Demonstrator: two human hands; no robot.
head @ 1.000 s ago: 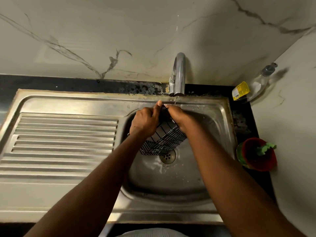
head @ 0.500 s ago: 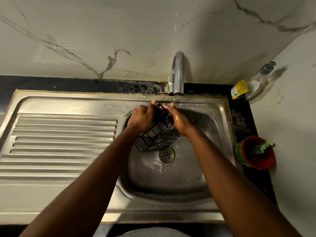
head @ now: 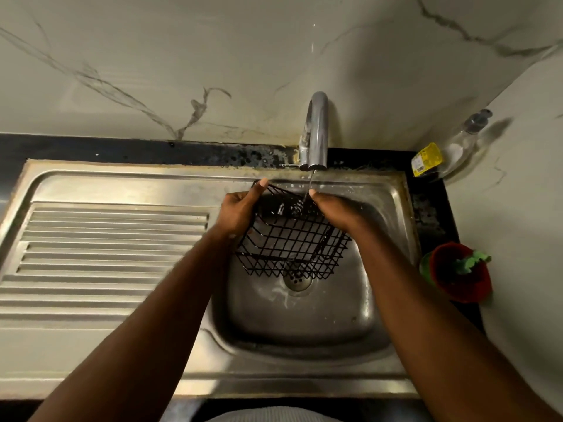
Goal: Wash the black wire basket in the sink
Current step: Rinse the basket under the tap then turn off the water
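Gripping the black wire basket at opposite sides, the left hand and right hand curl their fingers round its rim wires and hold it tilted over the drain inside the sink, under the tap's thin water stream.

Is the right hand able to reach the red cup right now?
Probably, if it lets go: the right hand grips the wire basket, but nothing stands between it and the red cup.
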